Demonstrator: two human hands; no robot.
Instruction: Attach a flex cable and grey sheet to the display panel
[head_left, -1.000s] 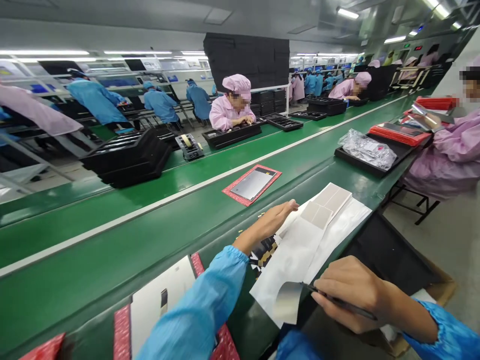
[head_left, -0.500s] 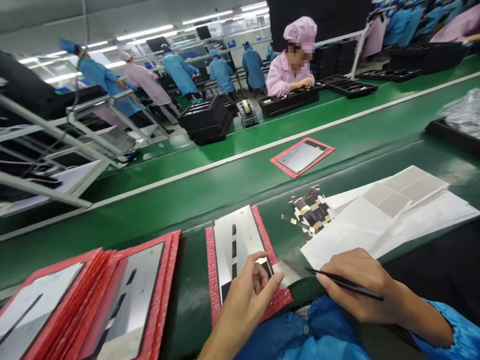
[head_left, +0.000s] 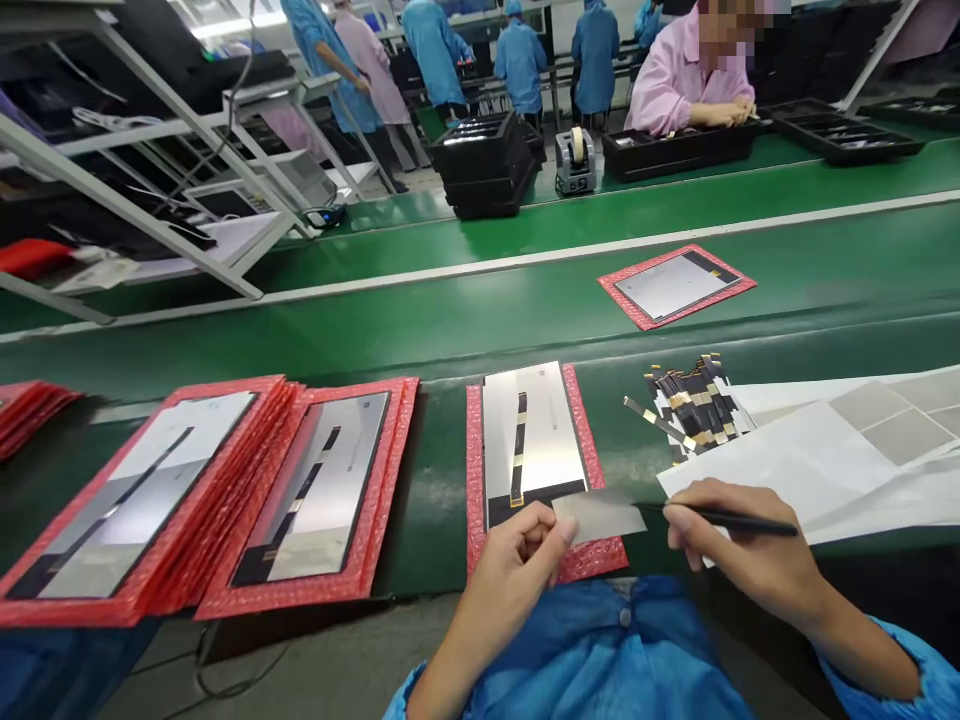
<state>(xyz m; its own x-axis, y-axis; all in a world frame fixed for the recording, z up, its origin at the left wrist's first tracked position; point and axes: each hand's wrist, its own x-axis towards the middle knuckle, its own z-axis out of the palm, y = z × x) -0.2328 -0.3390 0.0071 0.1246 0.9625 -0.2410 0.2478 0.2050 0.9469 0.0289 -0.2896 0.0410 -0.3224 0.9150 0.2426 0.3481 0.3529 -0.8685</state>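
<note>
Between thumb and fingers, my left hand (head_left: 517, 560) pinches a thin greyish rectangular film (head_left: 604, 515) by its left end. My right hand (head_left: 750, 555) grips black tweezers (head_left: 739, 520), whose tips point left at the film's right end; whether they touch it I cannot tell. Just beyond my left hand lies a silvery display panel (head_left: 551, 440) with a black lower band, on a red bubble-wrap sheet (head_left: 589, 425). A dark flex cable (head_left: 519, 450) with gold ends runs lengthwise over the panel. The film and my left hand cover part of its lower edge.
Flex cables (head_left: 694, 400) lie heaped beside white backing sheets (head_left: 780, 450) on the right. At left stand stacks of panels on red bubble wrap (head_left: 255, 480). Another wrapped panel (head_left: 675, 285) is farther back. Across the green bench are black trays (head_left: 487, 165), a tape dispenser (head_left: 576, 160) and a co-worker (head_left: 690, 80).
The view has tilted down and levelled, so the bench things appear shifted. The film now shows raised and more fully between my hands, and the tweezers lie more level.
</note>
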